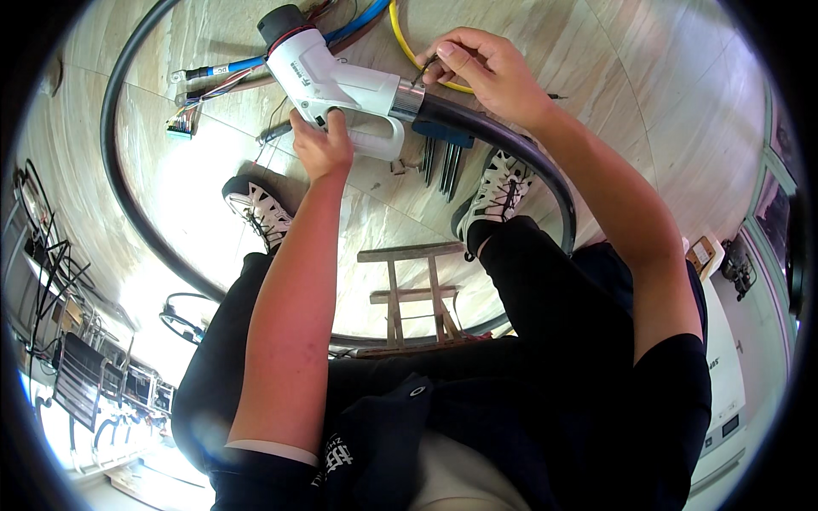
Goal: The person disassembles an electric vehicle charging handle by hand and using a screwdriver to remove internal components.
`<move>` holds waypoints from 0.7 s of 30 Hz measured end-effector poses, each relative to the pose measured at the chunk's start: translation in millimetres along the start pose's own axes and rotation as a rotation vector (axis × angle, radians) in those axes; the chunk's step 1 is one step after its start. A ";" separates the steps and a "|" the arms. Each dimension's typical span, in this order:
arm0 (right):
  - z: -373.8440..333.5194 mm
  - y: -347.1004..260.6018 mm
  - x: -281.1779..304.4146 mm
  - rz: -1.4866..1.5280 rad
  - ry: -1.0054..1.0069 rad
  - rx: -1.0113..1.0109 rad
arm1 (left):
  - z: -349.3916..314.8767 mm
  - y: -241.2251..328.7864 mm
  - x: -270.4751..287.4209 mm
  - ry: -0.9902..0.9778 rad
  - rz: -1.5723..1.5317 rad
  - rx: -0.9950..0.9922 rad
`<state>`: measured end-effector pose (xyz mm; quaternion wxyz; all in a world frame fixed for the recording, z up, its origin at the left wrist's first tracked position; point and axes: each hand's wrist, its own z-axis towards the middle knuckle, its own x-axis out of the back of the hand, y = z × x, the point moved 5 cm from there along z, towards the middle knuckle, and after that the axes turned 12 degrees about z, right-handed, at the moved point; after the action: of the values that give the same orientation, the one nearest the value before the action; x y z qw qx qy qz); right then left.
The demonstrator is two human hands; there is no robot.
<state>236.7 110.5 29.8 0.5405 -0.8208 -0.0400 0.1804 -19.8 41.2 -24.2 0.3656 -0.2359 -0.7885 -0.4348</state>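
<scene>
Yr L hand [322, 152] grips the white plug [319, 72] out past yr shoes [501, 189], prob to steady it, while yr R hand [487, 72] pinches a thin dark rod [426, 67] nr the plug's metal collar [407, 100].

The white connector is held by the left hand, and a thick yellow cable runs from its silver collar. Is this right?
Not quite: the thick cable is black, not yellow. The head view shows it running from the silver collar of the white connector, which the left hand does hold.
</scene>
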 end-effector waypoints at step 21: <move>-9.1 -5.0 -5.3 -0.032 0.077 -0.016 | -0.3 2.9 1.3 0.008 -0.023 0.001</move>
<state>235.4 103.2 38.8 0.5378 -0.8307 -0.0339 0.1396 -18.5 42.5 -21.7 0.3640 -0.2250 -0.7899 -0.4393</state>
